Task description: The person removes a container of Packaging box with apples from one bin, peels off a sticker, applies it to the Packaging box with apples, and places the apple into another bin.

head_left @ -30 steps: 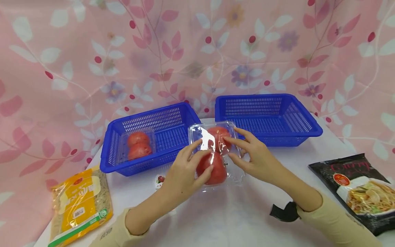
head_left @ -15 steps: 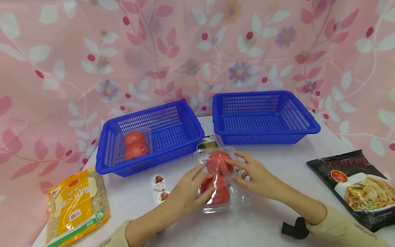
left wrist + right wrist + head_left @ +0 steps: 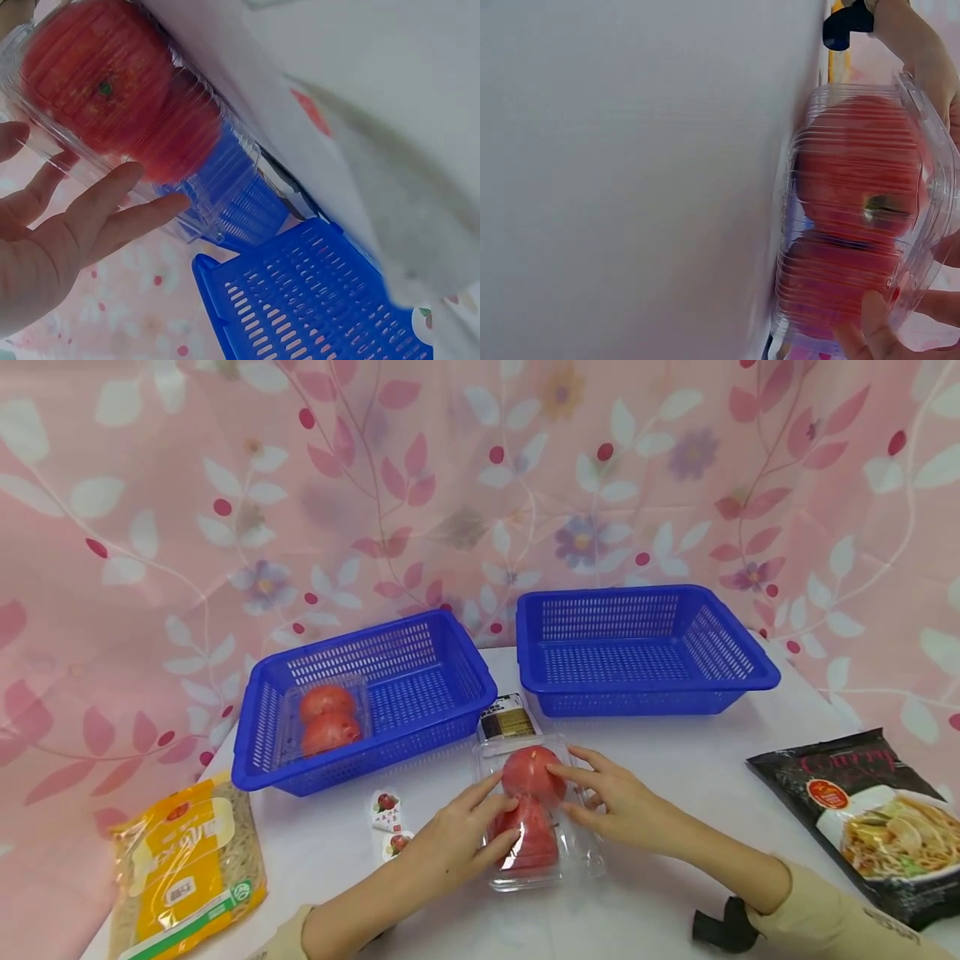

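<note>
A clear plastic box (image 3: 525, 881) with two red tomatoes (image 3: 534, 772) inside sits at the middle of the white table, its lid down. My left hand (image 3: 468, 827) holds its left side, fingers spread along the lid edge. From the other side my right hand (image 3: 611, 797) holds the box, fingertips over the lid and rim. Up close in the left wrist view, the fingers (image 3: 105, 206) lie at the box's rim beside the tomatoes (image 3: 101, 79). The right wrist view shows fingertips (image 3: 877, 326) against the ribbed wall of the box (image 3: 840, 94).
A blue basket (image 3: 450, 727) at the back left contains another box of tomatoes (image 3: 328, 720). Another blue basket (image 3: 622, 702) stands at the back right. A dark packet (image 3: 508, 720), white fruit labels (image 3: 386, 806), a yellow bag (image 3: 187, 868) and a black curry noodle bag (image 3: 862, 818) lie around.
Both hands have lowered the box of tomatoes toward the front of the table, from raised and tilted to lying flat. The dark packet behind it has come into view.
</note>
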{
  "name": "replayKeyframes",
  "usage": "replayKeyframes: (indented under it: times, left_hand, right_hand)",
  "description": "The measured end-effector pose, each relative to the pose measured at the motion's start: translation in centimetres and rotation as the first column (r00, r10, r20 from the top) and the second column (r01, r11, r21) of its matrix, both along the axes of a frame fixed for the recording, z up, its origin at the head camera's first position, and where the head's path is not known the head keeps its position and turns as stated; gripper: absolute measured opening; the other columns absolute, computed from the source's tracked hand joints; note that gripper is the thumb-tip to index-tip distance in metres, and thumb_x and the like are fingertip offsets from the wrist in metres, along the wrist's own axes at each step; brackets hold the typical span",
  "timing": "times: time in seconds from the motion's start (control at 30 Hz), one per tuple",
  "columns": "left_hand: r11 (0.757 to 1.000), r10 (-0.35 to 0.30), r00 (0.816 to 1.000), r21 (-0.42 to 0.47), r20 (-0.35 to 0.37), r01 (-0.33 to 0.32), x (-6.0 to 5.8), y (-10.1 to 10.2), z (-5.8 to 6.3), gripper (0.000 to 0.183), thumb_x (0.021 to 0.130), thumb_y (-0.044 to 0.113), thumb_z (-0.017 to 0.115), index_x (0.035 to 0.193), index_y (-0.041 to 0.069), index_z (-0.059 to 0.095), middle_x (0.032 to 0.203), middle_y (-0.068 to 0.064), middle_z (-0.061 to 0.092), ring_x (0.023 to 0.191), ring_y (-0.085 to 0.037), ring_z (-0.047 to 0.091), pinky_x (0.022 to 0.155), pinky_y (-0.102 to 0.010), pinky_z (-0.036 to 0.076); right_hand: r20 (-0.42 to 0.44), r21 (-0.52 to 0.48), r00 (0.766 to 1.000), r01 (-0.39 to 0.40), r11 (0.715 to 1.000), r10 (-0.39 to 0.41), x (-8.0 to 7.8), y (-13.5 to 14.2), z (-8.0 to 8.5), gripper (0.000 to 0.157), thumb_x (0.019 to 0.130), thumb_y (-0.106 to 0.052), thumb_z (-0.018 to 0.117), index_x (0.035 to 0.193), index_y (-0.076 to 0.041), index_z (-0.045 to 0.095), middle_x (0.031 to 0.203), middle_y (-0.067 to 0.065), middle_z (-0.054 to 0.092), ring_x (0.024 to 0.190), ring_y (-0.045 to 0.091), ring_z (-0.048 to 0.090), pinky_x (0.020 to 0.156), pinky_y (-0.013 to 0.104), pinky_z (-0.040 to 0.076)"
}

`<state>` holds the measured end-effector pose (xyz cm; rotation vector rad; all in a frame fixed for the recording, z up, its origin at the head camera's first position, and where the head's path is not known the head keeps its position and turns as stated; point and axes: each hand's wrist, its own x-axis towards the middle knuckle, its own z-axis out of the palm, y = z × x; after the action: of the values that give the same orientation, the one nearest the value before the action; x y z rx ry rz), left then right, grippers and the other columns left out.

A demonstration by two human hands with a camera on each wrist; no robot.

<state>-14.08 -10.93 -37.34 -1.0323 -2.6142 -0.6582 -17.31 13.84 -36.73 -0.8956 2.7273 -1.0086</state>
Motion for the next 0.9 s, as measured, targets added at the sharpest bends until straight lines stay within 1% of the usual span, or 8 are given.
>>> replayKeyframes:
  times: [0.2,0.27,0.37,0.43,0.5,0.6,0.77,0.9]
  left_hand:
    - [1.0,-0.016,1.0,0.003,0.007,0.016,0.2,-0.3,-0.3,0.03,0.088,0.028,0.062,0.112,0.012,0.058,0.132,-0.018,0.047,0.113,-0.027,0.053,0.087,-0.036,0.047]
    - [0.999,-0.031,0.999,-0.009,0.015,0.031,0.2,-0.5,-0.2,0.03,0.088,0.028,0.061,0.114,0.013,0.057,0.133,-0.018,0.047,0.113,-0.027,0.054,0.086,-0.035,0.048]
    - [0.998,-0.032,0.997,-0.045,0.073,0.036,0.1,-1.0,0.2,0.034,0.089,0.031,0.06,0.119,0.015,0.057,0.136,-0.015,0.044,0.114,-0.025,0.053,0.087,-0.035,0.047]
    - [0.995,-0.015,0.993,-0.095,0.118,0.026,0.1,-1.3,0.7,0.038,0.089,0.034,0.058,0.125,0.02,0.056,0.139,-0.012,0.041,0.117,-0.025,0.05,0.087,-0.037,0.047]
    - [0.989,0.01,0.987,-0.148,0.162,0.014,0.1,-1.6,1.1,0.042,0.09,0.037,0.057,0.129,0.025,0.053,0.142,-0.008,0.038,0.12,-0.025,0.048,0.087,-0.04,0.047]
    - [0.977,0.034,0.98,-0.213,0.196,0.008,0.2,-1.9,1.5,0.045,0.09,0.04,0.055,0.134,0.03,0.048,0.144,-0.007,0.035,0.12,-0.027,0.047,0.085,-0.043,0.048]
    - [0.97,0.081,0.972,-0.243,0.221,-0.025,0.6,-2.7,1.6,0.047,0.09,0.04,0.054,0.135,0.03,0.045,0.143,-0.009,0.037,0.114,-0.029,0.053,0.082,-0.044,0.049]
    - [0.957,0.166,0.964,-0.271,0.21,-0.105,0.8,-4.2,1.4,0.048,0.089,0.04,0.055,0.134,0.026,0.048,0.139,-0.01,0.042,0.112,-0.03,0.054,0.082,-0.047,0.049]
  right_hand:
    - [-0.003,-0.001,1.0,-0.02,1.0,0.02,0.1,0.1,-0.2,0.049,0.087,-0.023,0.062,0.133,-0.012,0.049,0.138,0.027,0.033,0.084,0.022,0.063,0.064,0.028,0.054]
    - [-0.007,0.011,1.0,-0.018,1.0,0.018,0.1,0.1,-0.3,0.049,0.088,-0.026,0.061,0.133,-0.014,0.049,0.139,0.025,0.033,0.093,0.028,0.061,0.066,0.032,0.054]
    - [-0.044,0.038,0.999,0.007,0.999,-0.005,0.3,0.0,-0.3,0.048,0.088,-0.027,0.061,0.133,-0.018,0.049,0.14,0.022,0.035,0.11,0.038,0.051,0.074,0.045,0.052]
    - [-0.087,0.052,0.996,0.027,0.998,-0.022,0.4,0.0,-0.2,0.047,0.087,-0.027,0.062,0.132,-0.019,0.05,0.139,0.02,0.036,0.119,0.042,0.042,0.078,0.053,0.048]
    - [-0.135,0.054,0.99,0.038,0.998,-0.03,0.4,-0.1,-0.2,0.046,0.086,-0.025,0.063,0.13,-0.019,0.052,0.138,0.019,0.037,0.12,0.041,0.04,0.081,0.058,0.045]
    - [-0.21,0.036,0.977,0.035,0.999,-0.026,0.4,-0.2,-0.2,0.042,0.084,-0.022,0.066,0.125,-0.015,0.057,0.136,0.018,0.04,0.117,0.038,0.043,0.082,0.056,0.046]
    - [-0.337,0.017,0.941,0.019,1.0,-0.012,0.0,-0.6,0.0,0.033,0.08,-0.016,0.07,0.112,-0.012,0.064,0.131,0.018,0.045,0.113,0.034,0.045,0.084,0.052,0.046]
    - [-0.351,0.043,0.936,0.016,0.999,0.0,-0.3,-1.0,0.6,0.031,0.081,-0.018,0.069,0.111,-0.013,0.065,0.13,0.016,0.048,0.114,0.031,0.044,0.085,0.051,0.046]
